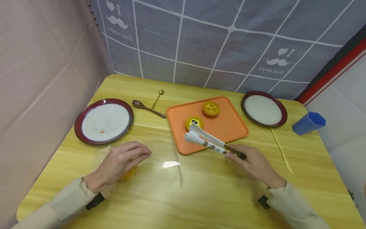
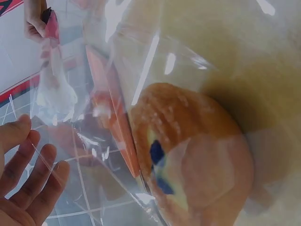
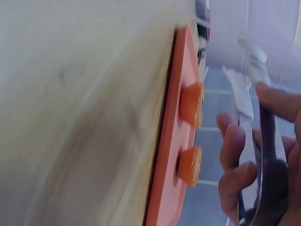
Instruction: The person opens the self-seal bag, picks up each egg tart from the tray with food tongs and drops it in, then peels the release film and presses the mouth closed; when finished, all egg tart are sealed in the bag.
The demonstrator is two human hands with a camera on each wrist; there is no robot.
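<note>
Evidently, from my station, the work stands part-way, in my judgement. One pastry tart (image 2: 195, 150) lies on the near side of the left hand (image 1: 121, 160), seen through clear film (image 1: 171, 164); whether it is fully enclosed or merely behind the plastic, I cannot confirm. Two more sit on the orange tray (image 1: 231, 124), beyond the fingers of the right hand (image 1: 253, 160), and I would record both as outstanding.

Fingers, left: thumb and forefinger brought together, pinching the film; the others are loosely bent and spaced apart. Fingers, right: curled round the tongs (image 1: 211, 146), whose tips stand parted and have hold of nothing.

Condition of the tarts: the one by the left fingers shows a browned, ridged crust, pale filling and dark blue spots; I note no break on the side in view, though reflections on the plastic obscure part of it. Of the pair beyond the right fingers, the nearer tart (image 1: 190, 121) carries similar dark spots on pale filling and is partly hidden by the tongs. The farther tart (image 1: 211, 109) sits upright, golden, with a segmented pattern on top.
</note>
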